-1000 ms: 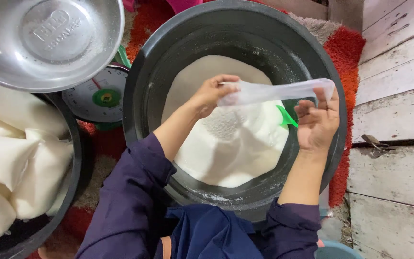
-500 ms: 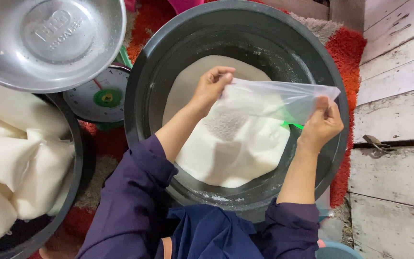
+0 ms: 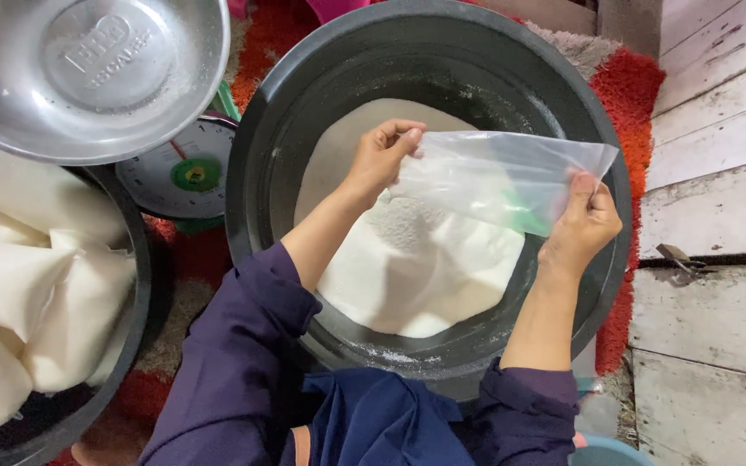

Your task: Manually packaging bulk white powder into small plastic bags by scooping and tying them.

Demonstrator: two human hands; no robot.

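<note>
Clear bag held flat over a basin of white powder

Both hands hold 1 clear plastic bag (image 3: 498,177) stretched between them above a big dark basin (image 3: 256,173). The left hand (image 3: 382,160) has its fingers (image 3: 403,134) pinched shut on the bag's left edge; the right hand (image 3: 584,224) has its fingers (image 3: 582,192) closed on the right edge, just below the bag's far corner. Under the fingers, inside the basin, lies a mound of white powder (image 3: 407,267). Behind the bag, just left of the right fingers, a green scoop (image 3: 528,223) shows dimly through the plastic. Well left of the left fingers sit a metal bowl (image 3: 88,73), a scale (image 3: 179,173) with a green centre, and a tub of filled white bags (image 3: 28,293). The basin rests on a red rug (image 3: 628,86) over a wooden floor (image 3: 718,190)
</note>
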